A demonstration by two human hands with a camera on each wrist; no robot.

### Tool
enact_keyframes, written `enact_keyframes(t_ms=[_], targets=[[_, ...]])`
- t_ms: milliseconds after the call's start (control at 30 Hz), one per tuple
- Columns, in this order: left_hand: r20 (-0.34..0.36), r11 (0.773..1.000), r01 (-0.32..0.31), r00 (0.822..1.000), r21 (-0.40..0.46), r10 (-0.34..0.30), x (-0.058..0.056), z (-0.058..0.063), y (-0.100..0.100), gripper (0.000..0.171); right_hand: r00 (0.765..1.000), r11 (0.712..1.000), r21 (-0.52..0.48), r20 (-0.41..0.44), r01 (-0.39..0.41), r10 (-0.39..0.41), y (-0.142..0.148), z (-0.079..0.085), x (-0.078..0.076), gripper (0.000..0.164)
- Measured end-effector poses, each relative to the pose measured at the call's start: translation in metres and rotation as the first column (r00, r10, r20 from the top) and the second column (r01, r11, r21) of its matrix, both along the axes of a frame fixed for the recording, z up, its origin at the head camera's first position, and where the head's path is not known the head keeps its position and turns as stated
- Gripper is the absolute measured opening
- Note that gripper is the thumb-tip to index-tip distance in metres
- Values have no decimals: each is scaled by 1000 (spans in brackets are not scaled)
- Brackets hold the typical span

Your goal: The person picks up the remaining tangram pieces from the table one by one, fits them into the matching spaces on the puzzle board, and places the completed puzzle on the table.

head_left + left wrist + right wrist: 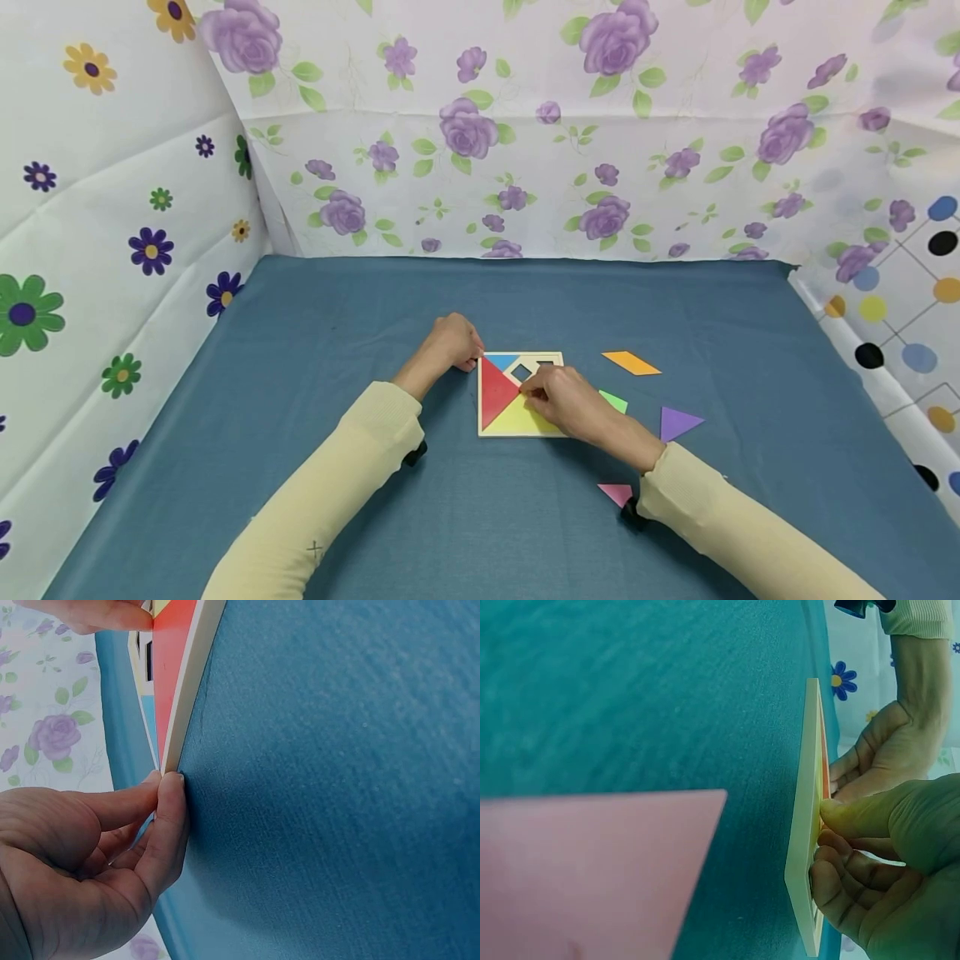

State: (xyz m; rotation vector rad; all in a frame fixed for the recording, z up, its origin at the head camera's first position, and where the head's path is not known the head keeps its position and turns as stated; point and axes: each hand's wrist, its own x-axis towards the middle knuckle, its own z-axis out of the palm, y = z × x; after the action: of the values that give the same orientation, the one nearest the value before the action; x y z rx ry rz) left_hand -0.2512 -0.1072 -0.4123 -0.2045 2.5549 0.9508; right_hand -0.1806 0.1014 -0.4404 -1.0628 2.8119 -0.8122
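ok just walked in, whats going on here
Someone's left hand pinches a corner of a puzzle board while the right hand touches the yellow piece lying in it. A red piece and a blue piece also sit in the board. Outside it, on the blue cloth, lie an orange piece, a green piece, a purple piece and a pink piece.

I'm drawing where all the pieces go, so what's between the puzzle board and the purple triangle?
In the head view, a green piece lies there on the cloth, and the right arm crosses there too.
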Motion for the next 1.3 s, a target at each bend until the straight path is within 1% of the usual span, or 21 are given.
enact_keyframes(t_ms=[233,400,700,1000,1167,1300], targets=[[-10,1000,-15,1000,22,15,0,1,-1,10,999,999,-41,41,24,-22,-1,1,-1,12],[-18,1000,-7,1000,16,8,1,2,0,10,998,998,-57,50,28,-25,-1,3,-1,11],[-37,1000,-6,999,8,6,2,2,-1,10,999,999,-40,45,32,-30,-1,2,-1,12],[-34,1000,-18,999,17,18,3,1,0,9,998,999,-23,39,43,-42,0,2,1,10],[-30,1000,-25,999,15,25,4,1,1,9,998,997,-46,37,60,-59,3,2,1,10],[-27,999,-30,999,20,30,4,1,1,9,998,997,-59,23,54,-53,6,4,2,11]])
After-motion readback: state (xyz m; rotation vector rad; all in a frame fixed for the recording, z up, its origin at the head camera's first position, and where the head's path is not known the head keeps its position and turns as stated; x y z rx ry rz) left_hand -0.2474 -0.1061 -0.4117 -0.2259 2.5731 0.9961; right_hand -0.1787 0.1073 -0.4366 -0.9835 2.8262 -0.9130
